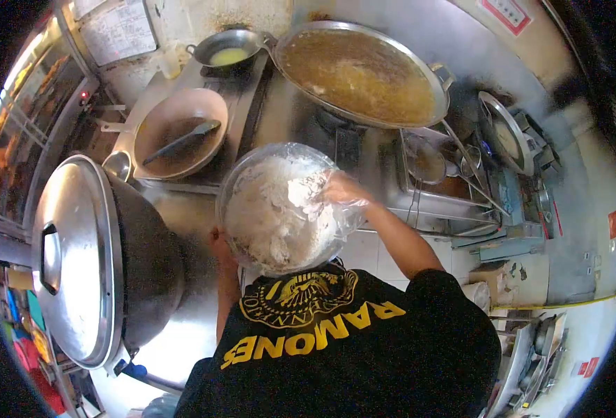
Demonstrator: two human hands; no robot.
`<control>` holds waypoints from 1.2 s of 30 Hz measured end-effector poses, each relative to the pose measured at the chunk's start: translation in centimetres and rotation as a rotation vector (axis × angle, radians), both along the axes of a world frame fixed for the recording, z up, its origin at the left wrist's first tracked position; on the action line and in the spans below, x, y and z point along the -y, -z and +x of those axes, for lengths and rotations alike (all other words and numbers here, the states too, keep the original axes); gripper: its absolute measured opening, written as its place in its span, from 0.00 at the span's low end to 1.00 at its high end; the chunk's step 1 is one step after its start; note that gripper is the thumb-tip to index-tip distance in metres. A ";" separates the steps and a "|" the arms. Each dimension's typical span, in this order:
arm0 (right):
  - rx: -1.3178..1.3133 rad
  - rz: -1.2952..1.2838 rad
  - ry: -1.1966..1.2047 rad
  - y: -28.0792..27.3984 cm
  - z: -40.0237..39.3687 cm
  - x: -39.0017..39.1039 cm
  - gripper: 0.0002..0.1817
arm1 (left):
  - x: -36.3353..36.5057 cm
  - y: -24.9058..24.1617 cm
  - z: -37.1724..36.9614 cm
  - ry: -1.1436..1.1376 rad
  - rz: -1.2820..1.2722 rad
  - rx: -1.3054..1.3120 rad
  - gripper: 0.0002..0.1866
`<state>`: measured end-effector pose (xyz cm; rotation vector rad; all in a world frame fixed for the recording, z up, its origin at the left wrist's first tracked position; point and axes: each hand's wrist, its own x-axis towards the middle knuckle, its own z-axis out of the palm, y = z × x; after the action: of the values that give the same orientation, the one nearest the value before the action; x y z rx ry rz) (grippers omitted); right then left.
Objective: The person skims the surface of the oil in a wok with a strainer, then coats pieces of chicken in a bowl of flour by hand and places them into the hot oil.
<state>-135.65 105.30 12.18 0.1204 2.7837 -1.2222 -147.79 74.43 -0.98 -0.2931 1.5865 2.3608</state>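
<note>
A large see-through bowl [228, 177] is tilted in front of my chest. White flour [266, 216] with clumps in it covers much of its inside. At its left edge, my left hand [219, 242] grips the bowl, with most of the fingers hidden under the rim. My right hand [339, 189] wears a clear plastic glove and reaches in over the right side. Its fingers are curled around a floury white lump [306, 189], too coated to make out.
A wide wok of bubbling oil [364, 73] sits ahead. Left of it are a pan [214, 104] with tongs [181, 141] and a small wok [235, 43]. A big lidded pot [78, 258] stands close on my left. A strainer [426, 164] rests over a tray at right.
</note>
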 end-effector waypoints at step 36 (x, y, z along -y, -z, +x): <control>0.094 1.003 0.599 -11.8 -9.7 -27.4 0.16 | 0.3 1.9 -0.2 -0.026 -0.060 -0.006 0.08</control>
<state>-145.37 132.73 24.00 1.0792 3.0444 0.2796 -147.97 74.16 -2.91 -0.3209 1.6679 2.3386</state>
